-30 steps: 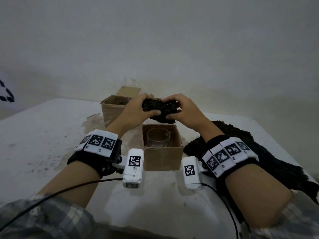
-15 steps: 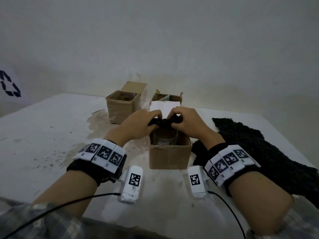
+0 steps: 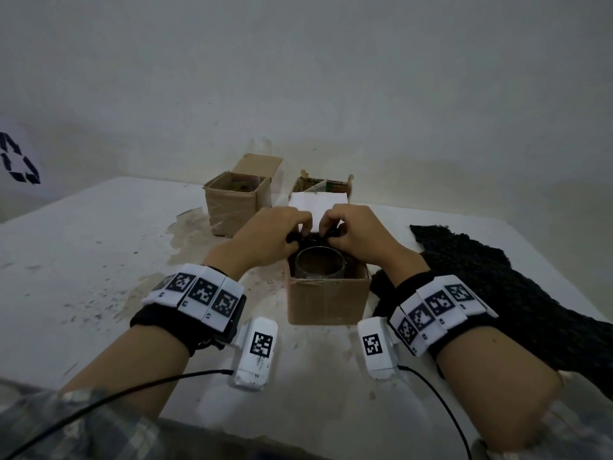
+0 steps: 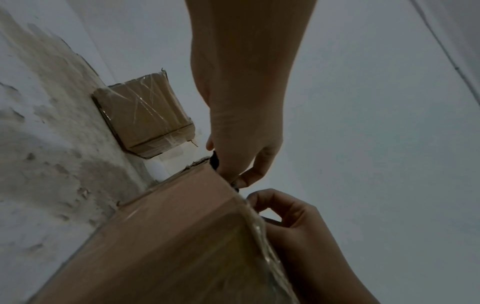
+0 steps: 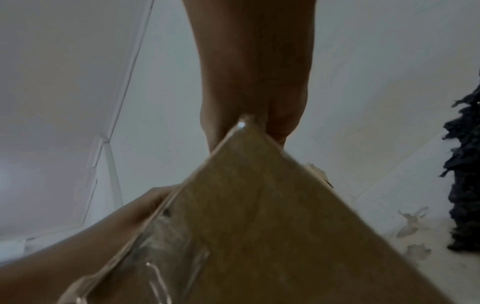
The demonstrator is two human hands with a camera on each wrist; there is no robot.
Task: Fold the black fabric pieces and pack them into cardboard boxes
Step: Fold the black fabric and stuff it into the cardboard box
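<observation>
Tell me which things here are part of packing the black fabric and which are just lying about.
Part of the job:
- small folded black fabric piece, pinched by left hand and right hand
- near open brown cardboard box
- clear glass cup inside it
- loose black knitted fabric

Lying about:
- far taped cardboard box
- white paper sheet

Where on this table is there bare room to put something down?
The left side of the table is bare, from its edge to the taped box. So is the near strip before the glass-holding box. The right is crowded by black fabric.
</observation>
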